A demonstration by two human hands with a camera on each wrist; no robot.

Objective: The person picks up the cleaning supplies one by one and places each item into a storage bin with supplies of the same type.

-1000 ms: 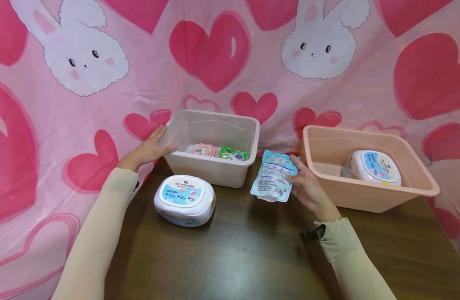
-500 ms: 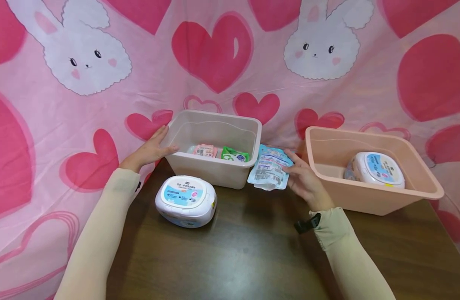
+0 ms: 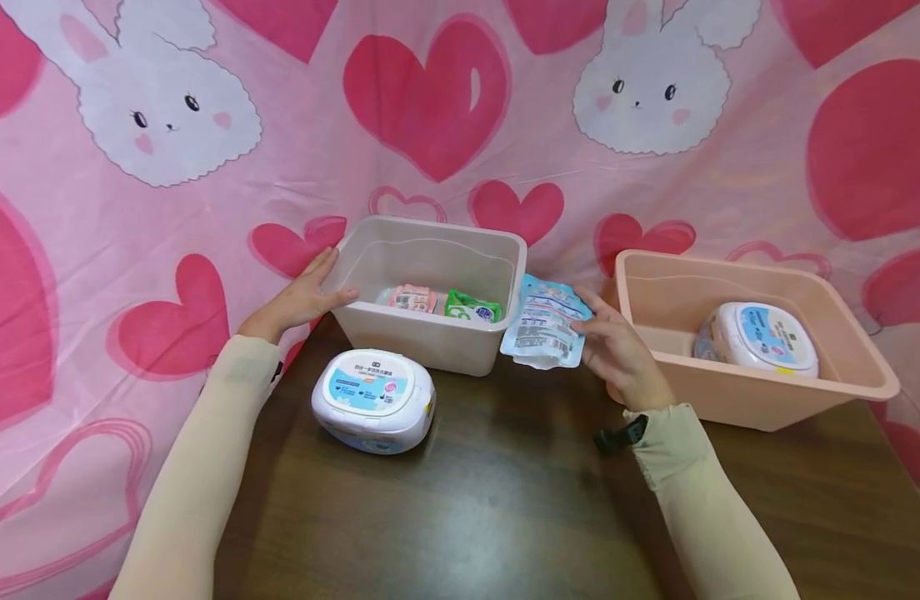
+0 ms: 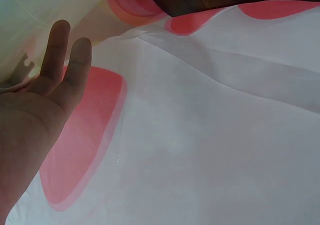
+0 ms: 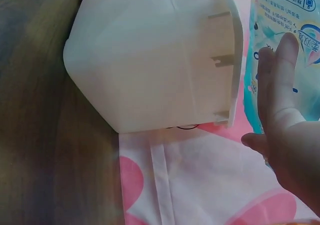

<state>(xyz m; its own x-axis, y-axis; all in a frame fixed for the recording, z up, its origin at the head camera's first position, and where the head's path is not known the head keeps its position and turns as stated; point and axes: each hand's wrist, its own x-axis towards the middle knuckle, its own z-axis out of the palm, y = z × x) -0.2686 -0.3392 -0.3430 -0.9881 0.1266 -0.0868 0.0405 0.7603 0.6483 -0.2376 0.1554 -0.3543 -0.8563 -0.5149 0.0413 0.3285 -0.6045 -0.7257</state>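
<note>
Between the two bins, my right hand (image 3: 617,354) pinches a light blue pouch (image 3: 546,323) by its right edge, above the table beside the grey bin's right wall. In the right wrist view, fingers of my right hand (image 5: 285,100) lie against the pouch (image 5: 305,50). My left hand (image 3: 298,292) touches the left end of the grey bin (image 3: 422,335), fingers spread and thumb by the rim. Inside that bin lie a pink packet (image 3: 412,298) and a green packet (image 3: 472,307). The left wrist view shows my left hand (image 4: 45,95) with extended fingers.
A white tub with a blue label (image 3: 373,402) stands on the table (image 3: 460,508) in front of the grey bin. At the right, a peach bin (image 3: 745,400) holds a similar white tub (image 3: 766,337). Behind everything hangs a pink cloth (image 3: 302,125) with hearts and rabbits.
My right hand has raised the pouch and moved it slightly away from me, beside the grey bin's right wall. My left hand has stayed at the grey bin's left end.
</note>
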